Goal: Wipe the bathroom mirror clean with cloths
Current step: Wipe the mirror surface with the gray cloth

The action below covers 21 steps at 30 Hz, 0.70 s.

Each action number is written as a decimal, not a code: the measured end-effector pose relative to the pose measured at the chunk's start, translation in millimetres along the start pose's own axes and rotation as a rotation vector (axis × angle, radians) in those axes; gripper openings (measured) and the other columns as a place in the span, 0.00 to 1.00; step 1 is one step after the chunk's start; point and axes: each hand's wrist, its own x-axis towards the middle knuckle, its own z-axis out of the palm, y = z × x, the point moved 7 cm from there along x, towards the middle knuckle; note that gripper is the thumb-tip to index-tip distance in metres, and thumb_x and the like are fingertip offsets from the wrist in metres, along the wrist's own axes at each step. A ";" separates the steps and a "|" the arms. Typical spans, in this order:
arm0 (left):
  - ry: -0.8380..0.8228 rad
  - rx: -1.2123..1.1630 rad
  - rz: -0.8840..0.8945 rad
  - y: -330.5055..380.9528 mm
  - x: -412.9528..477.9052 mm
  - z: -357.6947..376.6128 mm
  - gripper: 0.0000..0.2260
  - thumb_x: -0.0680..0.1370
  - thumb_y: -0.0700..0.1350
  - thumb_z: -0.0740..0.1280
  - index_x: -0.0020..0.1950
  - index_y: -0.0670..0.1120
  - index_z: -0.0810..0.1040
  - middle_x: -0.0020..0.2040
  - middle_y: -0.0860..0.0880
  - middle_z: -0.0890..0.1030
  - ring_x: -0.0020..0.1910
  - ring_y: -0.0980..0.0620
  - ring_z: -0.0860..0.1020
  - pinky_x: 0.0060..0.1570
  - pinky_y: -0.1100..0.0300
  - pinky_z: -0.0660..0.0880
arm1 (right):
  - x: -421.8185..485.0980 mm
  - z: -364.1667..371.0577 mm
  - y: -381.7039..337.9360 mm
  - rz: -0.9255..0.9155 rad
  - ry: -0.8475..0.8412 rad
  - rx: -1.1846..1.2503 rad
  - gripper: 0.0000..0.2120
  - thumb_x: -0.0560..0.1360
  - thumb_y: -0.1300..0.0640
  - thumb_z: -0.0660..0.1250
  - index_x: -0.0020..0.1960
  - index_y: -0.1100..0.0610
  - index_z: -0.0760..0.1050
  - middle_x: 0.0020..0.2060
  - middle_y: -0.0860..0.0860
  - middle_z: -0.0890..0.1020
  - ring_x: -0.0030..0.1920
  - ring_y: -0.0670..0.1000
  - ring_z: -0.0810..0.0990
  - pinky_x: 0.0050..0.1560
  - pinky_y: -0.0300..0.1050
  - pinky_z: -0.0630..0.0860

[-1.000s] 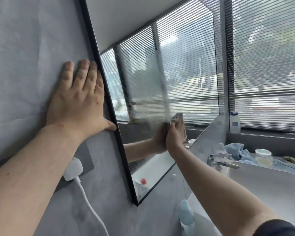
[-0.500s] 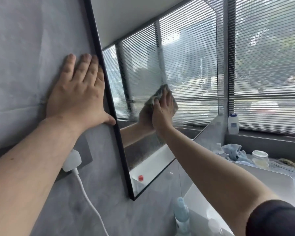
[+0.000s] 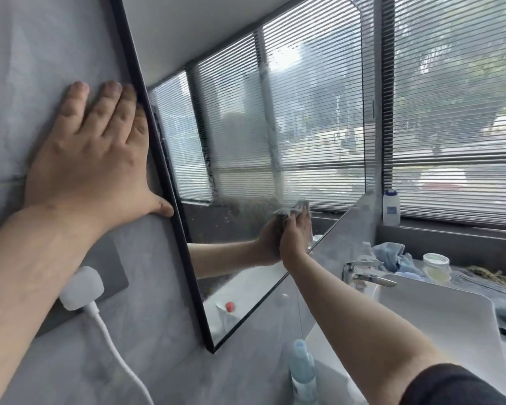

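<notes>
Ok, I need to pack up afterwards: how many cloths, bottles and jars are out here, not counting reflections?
Cloths: 2, the grey cloth under the right hand and the blue cloth
Bottles: 2, the white bottle and the blue spray bottle; a shape behind the tap is too blurred to count
Jars: 1, the jar
Total: 5

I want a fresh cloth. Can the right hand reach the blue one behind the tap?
Probably yes: the blue cloth lies uncovered behind the tap, nothing between it and the right hand, though that hand is pressing a grey cloth.
</notes>
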 end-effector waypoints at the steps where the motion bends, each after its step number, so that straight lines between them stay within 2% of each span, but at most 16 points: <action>1: 0.021 -0.009 0.000 0.5 -0.6 0.6 0.63 0.55 0.74 0.72 0.75 0.31 0.61 0.77 0.34 0.61 0.77 0.36 0.57 0.76 0.40 0.48 | -0.1 -2.1 17.5 0.060 0.011 0.037 0.25 0.85 0.52 0.52 0.80 0.56 0.55 0.80 0.51 0.55 0.80 0.48 0.51 0.79 0.48 0.44; 2: 0.056 -0.019 0.002 0.4 -0.9 1.0 0.56 0.61 0.67 0.74 0.75 0.31 0.60 0.77 0.33 0.60 0.76 0.34 0.58 0.76 0.41 0.49 | -2.0 -2.1 30.0 0.099 0.018 0.065 0.25 0.85 0.53 0.52 0.80 0.57 0.56 0.80 0.52 0.56 0.80 0.49 0.52 0.79 0.49 0.46; 3: 0.091 -0.035 0.007 -0.1 -1.5 0.2 0.50 0.66 0.61 0.73 0.76 0.31 0.60 0.77 0.32 0.60 0.76 0.33 0.57 0.75 0.41 0.50 | -4.5 -1.7 38.1 0.114 0.022 0.085 0.25 0.85 0.53 0.53 0.80 0.57 0.56 0.80 0.53 0.57 0.80 0.49 0.53 0.79 0.50 0.47; 7: 0.138 -0.030 0.035 0.1 -3.2 1.0 0.43 0.72 0.57 0.69 0.77 0.33 0.57 0.78 0.35 0.58 0.77 0.35 0.55 0.77 0.46 0.45 | -18.5 -2.2 42.6 0.115 0.006 0.061 0.25 0.84 0.52 0.52 0.80 0.56 0.56 0.80 0.52 0.57 0.80 0.49 0.52 0.80 0.50 0.47; 9: 0.105 -0.016 0.042 1.7 -2.9 0.3 0.47 0.70 0.61 0.71 0.77 0.33 0.58 0.78 0.35 0.58 0.77 0.35 0.55 0.76 0.43 0.48 | -33.1 -1.9 35.7 0.107 -0.017 0.003 0.26 0.85 0.52 0.51 0.81 0.55 0.53 0.80 0.51 0.54 0.80 0.49 0.50 0.79 0.46 0.43; 10: 0.068 -0.006 0.028 1.4 -2.3 -0.4 0.53 0.66 0.67 0.71 0.77 0.33 0.58 0.78 0.35 0.58 0.78 0.36 0.55 0.77 0.42 0.48 | -44.5 -0.6 29.7 0.088 -0.034 -0.025 0.27 0.84 0.50 0.50 0.81 0.54 0.51 0.81 0.50 0.52 0.80 0.48 0.48 0.78 0.44 0.41; 12: -0.005 0.018 0.009 0.4 -1.5 -3.3 0.64 0.57 0.79 0.64 0.77 0.34 0.58 0.79 0.37 0.59 0.79 0.39 0.55 0.77 0.41 0.46 | -76.2 9.8 13.2 -0.026 -0.070 -0.046 0.31 0.81 0.42 0.46 0.81 0.50 0.45 0.81 0.47 0.47 0.80 0.44 0.43 0.79 0.45 0.40; 15: -0.040 0.003 0.012 0.8 -1.3 -4.1 0.66 0.55 0.82 0.59 0.78 0.34 0.57 0.79 0.37 0.58 0.79 0.40 0.54 0.77 0.42 0.44 | -137.8 23.5 -9.9 -0.251 -0.179 -0.028 0.31 0.77 0.39 0.44 0.78 0.39 0.37 0.80 0.42 0.41 0.79 0.41 0.38 0.79 0.49 0.40; 18: -0.046 -0.003 0.005 0.9 -1.8 -3.5 0.66 0.56 0.82 0.58 0.79 0.36 0.54 0.80 0.39 0.56 0.80 0.41 0.52 0.78 0.43 0.42 | -196.6 23.3 -28.4 -0.408 -0.277 -0.123 0.32 0.78 0.43 0.46 0.78 0.46 0.38 0.80 0.47 0.40 0.78 0.44 0.34 0.77 0.45 0.34; 21: -0.048 0.005 0.007 0.4 -1.5 -3.3 0.65 0.57 0.82 0.58 0.79 0.35 0.54 0.80 0.38 0.56 0.80 0.41 0.52 0.78 0.43 0.42 | -216.8 28.9 -52.2 -0.427 -0.295 -0.127 0.31 0.77 0.44 0.45 0.78 0.47 0.39 0.79 0.49 0.39 0.78 0.44 0.32 0.77 0.46 0.32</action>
